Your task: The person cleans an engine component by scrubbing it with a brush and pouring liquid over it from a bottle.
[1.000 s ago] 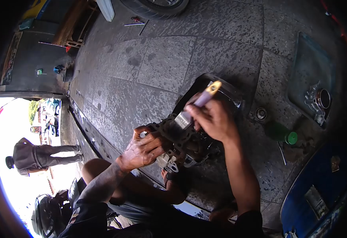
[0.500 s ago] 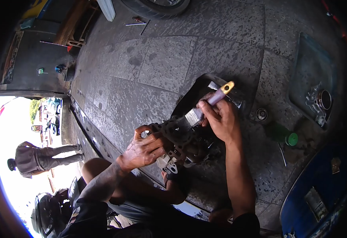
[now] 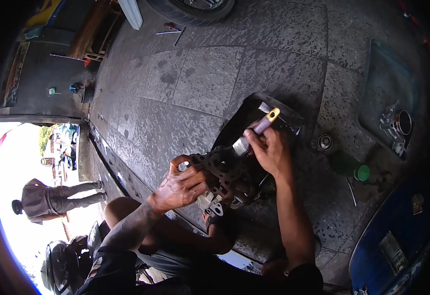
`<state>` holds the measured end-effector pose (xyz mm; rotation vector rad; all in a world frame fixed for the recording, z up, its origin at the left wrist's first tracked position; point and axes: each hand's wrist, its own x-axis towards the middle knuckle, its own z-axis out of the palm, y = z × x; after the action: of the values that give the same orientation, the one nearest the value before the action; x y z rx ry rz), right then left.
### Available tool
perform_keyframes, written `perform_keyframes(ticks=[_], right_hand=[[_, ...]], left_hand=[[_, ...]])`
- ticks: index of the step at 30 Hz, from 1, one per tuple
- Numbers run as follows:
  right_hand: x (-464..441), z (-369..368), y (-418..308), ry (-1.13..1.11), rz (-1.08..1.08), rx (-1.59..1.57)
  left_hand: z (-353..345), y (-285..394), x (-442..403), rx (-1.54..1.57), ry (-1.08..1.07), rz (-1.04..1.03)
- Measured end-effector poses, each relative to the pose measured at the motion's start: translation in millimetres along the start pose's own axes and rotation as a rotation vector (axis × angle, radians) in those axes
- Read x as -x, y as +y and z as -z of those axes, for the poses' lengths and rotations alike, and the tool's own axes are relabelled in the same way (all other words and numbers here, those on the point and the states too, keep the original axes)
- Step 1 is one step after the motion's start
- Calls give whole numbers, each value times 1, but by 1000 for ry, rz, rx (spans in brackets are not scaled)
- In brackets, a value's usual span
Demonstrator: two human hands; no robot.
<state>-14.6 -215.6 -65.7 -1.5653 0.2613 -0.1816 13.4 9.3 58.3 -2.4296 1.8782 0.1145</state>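
Note:
My left hand [image 3: 183,186] is closed round the left side of a dark, greasy engine cylinder head [image 3: 227,177], with its holed face turned upward. A pale metal flange [image 3: 216,209] shows at its lower end. In my right hand [image 3: 272,152] is a paintbrush [image 3: 263,125] with a purple and yellow handle. Its bristles point down-left, at the upper right edge of the cylinder head; whether they touch it I cannot tell. Behind and partly under the part lies a black tray [image 3: 242,112], largely covered by my hands and the part.
To the right are a spray can [image 3: 325,142], a green bottle [image 3: 355,168], a thin metal rod [image 3: 351,191] and a bluish tray [image 3: 372,83] holding a metal part with a ring [image 3: 401,123]. A wheel [image 3: 195,12] and tools [image 3: 174,30] lie far off. A person [image 3: 53,199] stands outside, left.
My right hand and the paintbrush have shifted slightly left, and the brush handle has dipped a little. My left hand keeps its hold on the cylinder head. The view has moved slightly.

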Motion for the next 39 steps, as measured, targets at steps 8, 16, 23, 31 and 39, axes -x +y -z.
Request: perform_keyframes(ticks=[8, 16, 23, 31, 39], right_hand=[[-2, -10, 12, 93, 51, 214], [-1, -22, -1, 3, 48, -174], [3, -16, -22, -110, 14, -362], [0, -19, 32, -17, 186, 573], [8, 24, -13, -65, -94, -177]], left_hand=[[-3, 1, 2, -43, -5, -54], [0, 6, -3, -47, -27, -97], [0, 7, -3, -21, -49, -140], [-3, 9, -2, -25, -9, -64], [-4, 3, 0, -37, -24, -20]])
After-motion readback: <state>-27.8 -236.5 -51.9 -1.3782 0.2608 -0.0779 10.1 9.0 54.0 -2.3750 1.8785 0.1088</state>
